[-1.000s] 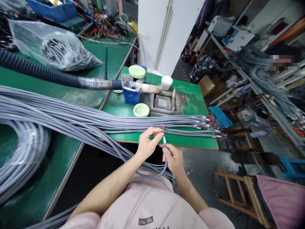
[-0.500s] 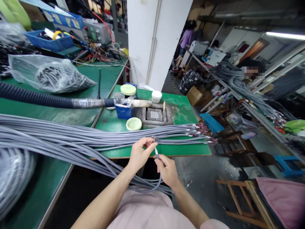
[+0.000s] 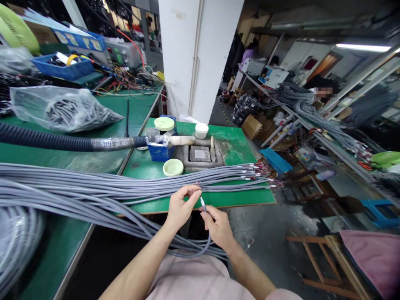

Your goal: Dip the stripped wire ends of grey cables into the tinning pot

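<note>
right hand [image 3: 218, 227] at 6 o'clock in view, closed round one grey cable [image 3: 204, 249] just under its stripped end. the cable loops down toward the lap and back up. left hand [image 3: 180, 208] just beside it at 9 o'clock, thumb and forefinger pinched on the cores [image 3: 198, 184] fanning out of that end. hands near, not touching.

cable look: smooth grey jacket, thin, bends easily. short white collar [image 3: 202, 203] where the jacket stops, then hair-thin reddish and dark cores, too small to count.

risk, my read: cores this fine could snap or fray if the pinch pulls or twists too hard against the right-hand grip. a loose pinch could let one spring out. the slack loop lies against other cables hanging off the bench [image 3: 240, 199] edge, so it could snag or get mixed with them.

at 12 o'clock from the hands a cable bundle [image 3: 93, 189] runs across the green bench, stripped ends pointing to 3 o'clock. beyond it a pale green lid [image 3: 173, 167], a metal fixture [image 3: 200, 154], a blue box [image 3: 158, 152] and a white jar [image 3: 201, 130]. corrugated hose [image 3: 46, 141] comes in from 9 o'clock. plastic bag [image 3: 62, 109] at 10 o'clock, white pillar [image 3: 193, 54] at 12.
</note>
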`<action>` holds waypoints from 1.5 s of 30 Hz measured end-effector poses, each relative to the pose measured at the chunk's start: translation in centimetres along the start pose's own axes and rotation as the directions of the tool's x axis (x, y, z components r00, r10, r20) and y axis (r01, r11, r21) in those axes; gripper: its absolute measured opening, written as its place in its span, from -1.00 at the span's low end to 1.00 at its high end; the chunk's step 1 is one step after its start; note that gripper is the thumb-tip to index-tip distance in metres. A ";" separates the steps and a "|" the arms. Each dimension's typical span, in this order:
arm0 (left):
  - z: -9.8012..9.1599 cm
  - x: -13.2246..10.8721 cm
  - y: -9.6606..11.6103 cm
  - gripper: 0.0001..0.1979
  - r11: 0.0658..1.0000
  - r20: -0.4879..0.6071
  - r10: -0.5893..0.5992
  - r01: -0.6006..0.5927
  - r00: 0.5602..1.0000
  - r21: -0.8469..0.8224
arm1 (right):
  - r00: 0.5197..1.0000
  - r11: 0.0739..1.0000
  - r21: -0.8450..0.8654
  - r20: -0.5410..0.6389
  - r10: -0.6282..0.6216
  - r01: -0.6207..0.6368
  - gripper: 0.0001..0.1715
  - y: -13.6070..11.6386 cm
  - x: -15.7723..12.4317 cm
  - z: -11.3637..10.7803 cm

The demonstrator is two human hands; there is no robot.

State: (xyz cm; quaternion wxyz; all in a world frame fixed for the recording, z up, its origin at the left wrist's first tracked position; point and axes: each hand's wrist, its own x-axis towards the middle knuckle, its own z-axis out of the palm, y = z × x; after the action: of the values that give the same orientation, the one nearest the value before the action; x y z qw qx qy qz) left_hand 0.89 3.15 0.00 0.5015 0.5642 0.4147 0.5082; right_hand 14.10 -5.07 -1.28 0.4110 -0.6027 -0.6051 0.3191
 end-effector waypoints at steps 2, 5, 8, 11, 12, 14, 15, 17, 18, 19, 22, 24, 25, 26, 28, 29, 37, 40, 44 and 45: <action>-0.1 0.3 0.2 -0.81 1.000 0.010 -0.013 0.013 1.000 0.013 | 1.000 1.000 -0.019 -0.002 -0.007 0.007 -0.70 0.0 0.0 0.0; -0.2 0.6 0.5 -0.79 0.999 0.040 -0.026 0.024 0.999 0.034 | 1.000 0.999 -0.045 -0.012 -0.011 0.010 -0.70 0.0 0.0 0.0; -0.1 0.8 0.7 -0.79 0.998 0.087 -0.031 0.026 0.996 0.055 | 1.000 0.997 -0.072 -0.020 -0.013 0.012 -0.71 -0.1 -0.1 -0.1; -0.1 0.9 0.8 -0.81 0.997 0.112 -0.032 0.023 0.993 0.075 | 1.000 0.996 -0.092 -0.019 -0.024 0.022 -0.70 0.1 -0.2 -0.2; -0.1 0.9 0.8 -0.82 0.997 0.115 -0.030 0.021 0.993 0.078 | 0.999 0.995 -0.097 -0.018 -0.027 0.025 -0.70 0.1 -0.2 -0.2; -0.1 0.9 0.7 -0.82 0.997 0.117 -0.028 0.020 0.993 0.072 | 0.999 0.995 -0.101 -0.018 -0.030 0.028 -0.70 0.3 -0.2 -0.2; -0.1 0.9 0.6 -0.82 0.998 0.115 -0.032 0.025 0.993 0.063 | 0.999 0.995 -0.100 -0.018 -0.029 0.027 -0.70 0.3 -0.2 -0.2; -0.2 0.8 0.5 -0.82 0.998 0.107 -0.060 0.058 0.992 0.024 | 1.000 0.996 -0.088 -0.013 -0.022 0.021 -0.70 0.3 -0.1 -0.2; -0.2 0.7 0.5 -0.81 0.996 0.104 -0.087 0.089 0.991 -0.008 | 1.000 0.997 -0.076 -0.008 -0.017 0.017 -0.70 0.2 -0.1 -0.3; -0.3 0.7 0.5 -0.80 0.991 0.101 -0.122 0.128 0.987 -0.048 | 1.000 0.998 -0.062 -0.003 -0.008 0.008 -0.70 0.2 -0.1 -0.3; -0.4 0.4 0.8 -0.76 0.950 0.104 -0.230 0.246 0.968 -0.191 | 1.000 1.000 -0.023 0.009 0.011 -0.011 -0.69 -0.1 -0.2 -0.4; -0.4 0.3 0.9 -0.74 0.917 0.107 -0.277 0.296 0.955 -0.267 | 1.000 1.000 -0.018 0.012 0.015 -0.015 -0.70 -0.3 -0.3 -0.4; -0.4 0.3 1.0 -0.74 0.904 0.107 -0.292 0.310 0.951 -0.293 | 1.000 1.000 -0.020 0.015 0.017 -0.017 -0.70 -0.4 -0.3 -0.4; -0.5 0.3 1.0 -0.74 0.895 0.109 -0.300 0.319 0.948 -0.312 | 1.000 1.000 -0.022 0.019 0.021 -0.020 -0.70 -0.5 -0.3 -0.4; -0.6 0.3 0.9 -0.74 0.884 0.109 -0.308 0.326 0.945 -0.333 | 0.999 0.999 -0.026 0.029 0.028 -0.027 -0.70 -0.7 -0.3 -0.4; -0.6 0.3 0.8 -0.75 0.882 0.109 -0.308 0.327 0.945 -0.338 | 0.999 0.999 -0.027 0.033 0.028 -0.027 -0.70 -0.7 -0.2 -0.4; -0.9 -0.1 0.4 -0.79 0.877 0.038 -0.292 0.283 0.956 -0.388 | 0.999 0.999 -0.053 0.049 0.002 0.000 -0.72 -0.8 0.1 -0.2; -0.9 -0.1 0.2 -0.81 0.886 0.040 -0.288 0.282 0.957 -0.369 | 0.999 0.998 -0.069 0.053 -0.005 0.009 -0.72 -0.7 0.1 -0.2; -0.9 0.2 -0.2 -0.82 0.908 0.055 -0.264 0.267 0.963 -0.323 | 0.999 0.995 -0.103 0.048 -0.011 0.016 -0.71 -0.7 0.2 -0.2; -1.0 0.2 -0.4 -0.82 0.922 0.057 -0.244 0.250 0.968 -0.297 | 0.999 0.994 -0.106 0.050 -0.008 0.013 -0.71 -0.7 0.2 -0.2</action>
State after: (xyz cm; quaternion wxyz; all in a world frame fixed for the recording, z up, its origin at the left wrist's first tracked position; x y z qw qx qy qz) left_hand -0.01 3.58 -0.34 0.6456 0.4292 0.3951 0.4929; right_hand 13.97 -4.97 -0.53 0.3646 -0.6125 -0.6343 0.2991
